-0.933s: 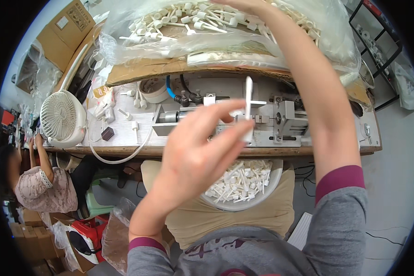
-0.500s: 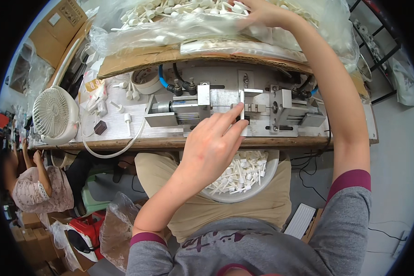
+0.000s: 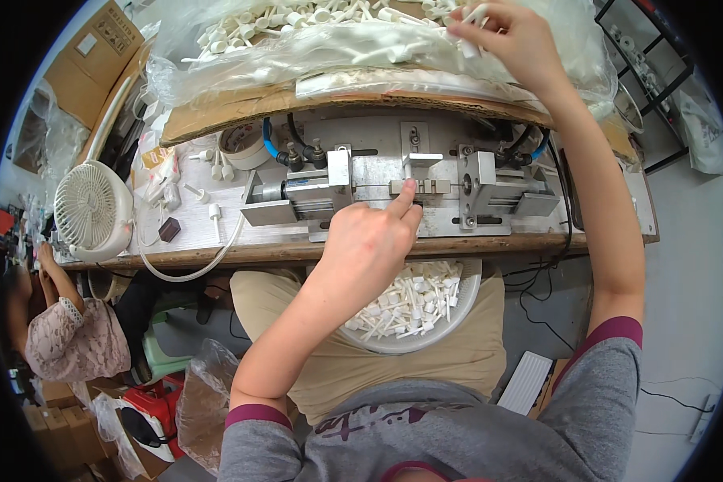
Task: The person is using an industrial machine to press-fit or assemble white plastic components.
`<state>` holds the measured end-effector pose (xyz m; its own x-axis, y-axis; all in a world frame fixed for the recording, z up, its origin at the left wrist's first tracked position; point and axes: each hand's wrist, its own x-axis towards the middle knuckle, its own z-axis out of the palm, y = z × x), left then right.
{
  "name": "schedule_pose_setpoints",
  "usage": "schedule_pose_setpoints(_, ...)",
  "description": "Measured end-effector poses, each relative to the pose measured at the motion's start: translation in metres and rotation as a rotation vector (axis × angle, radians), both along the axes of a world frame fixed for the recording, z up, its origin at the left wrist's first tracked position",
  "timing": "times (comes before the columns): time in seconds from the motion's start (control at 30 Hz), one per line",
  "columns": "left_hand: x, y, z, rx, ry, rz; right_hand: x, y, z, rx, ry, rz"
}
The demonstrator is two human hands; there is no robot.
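Note:
My left hand (image 3: 369,245) reaches over the bench to a metal fixture block (image 3: 432,187). Its index finger is stretched onto a white plastic scoop (image 3: 408,171) that lies at the block; the other fingers are curled, and the hand covers most of that piece. Above the heap my right hand (image 3: 512,44) pinches a small white plastic scoop (image 3: 469,46) between thumb and fingers. Under it, many loose white scoops (image 3: 289,22) lie on clear plastic film. In my lap, a translucent bowl (image 3: 472,301) holds many white pieces (image 3: 414,301).
Metal clamp units with air hoses stand left (image 3: 317,181) and right (image 3: 490,189) of the block. A cardboard sheet (image 3: 209,120) overhangs behind. On the left are a white fan (image 3: 96,209), a tape roll (image 3: 245,149) and loose scoops. Another person (image 3: 76,337) sits at far left.
My right hand has lifted off the heap and moved right, now with a scoop in its fingers. My left hand's index finger now lies at the block, where the white piece was partly sticking out before.

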<state>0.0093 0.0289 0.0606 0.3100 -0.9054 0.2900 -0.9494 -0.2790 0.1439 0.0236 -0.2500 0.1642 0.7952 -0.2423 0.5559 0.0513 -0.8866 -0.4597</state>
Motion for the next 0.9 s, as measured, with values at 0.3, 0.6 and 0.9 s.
schedule_pose_setpoints(0.3, 0.002, 0.0, 0.011, -0.208, 0.291, -0.022, -0.019, -0.04, -0.01, 0.9, -0.105, 0.217)
schedule_pose_setpoints(0.6, 0.035, -0.068, 0.071, -0.933, 0.673, 0.11, -0.037, 0.041, -0.028, 0.818, -0.162, 0.353)
schedule_pose_setpoints(0.9, 0.117, -0.105, 0.088, -0.613, -0.037, 0.164, -0.001, 0.0, -0.018, 0.851, -0.042, 0.257)
